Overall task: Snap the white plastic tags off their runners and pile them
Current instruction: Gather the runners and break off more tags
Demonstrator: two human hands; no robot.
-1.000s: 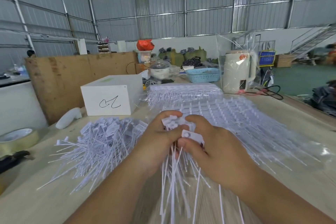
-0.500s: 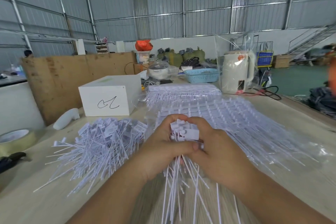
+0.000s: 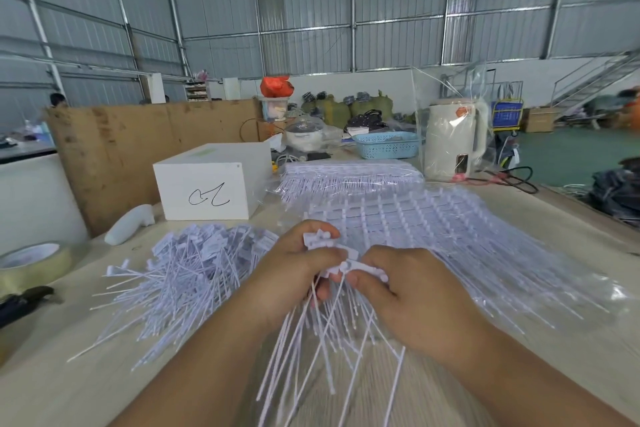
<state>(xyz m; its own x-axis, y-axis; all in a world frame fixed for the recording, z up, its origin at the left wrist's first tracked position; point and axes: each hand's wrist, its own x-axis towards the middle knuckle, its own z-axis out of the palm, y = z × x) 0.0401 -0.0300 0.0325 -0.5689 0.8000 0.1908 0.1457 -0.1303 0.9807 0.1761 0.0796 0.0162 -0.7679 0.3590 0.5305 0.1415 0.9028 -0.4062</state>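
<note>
My left hand grips a bunch of white plastic tags by their heads, their thin tails hanging down toward me. My right hand pinches the white runner strip at the bunch, tilted down to the right. A loose pile of separated tags lies on the table to the left of my hands. Behind my hands a large sheet of tags on their runners lies on clear plastic.
A white box with a black scribble stands behind the pile. A tape roll and a dark tool lie at the left edge. Another stack of runner sheets, a blue basket and a white kettle sit farther back.
My hands have drawn slightly apart. The runner strip in my right hand has swung down to the right, away from the tag heads in my left.
</note>
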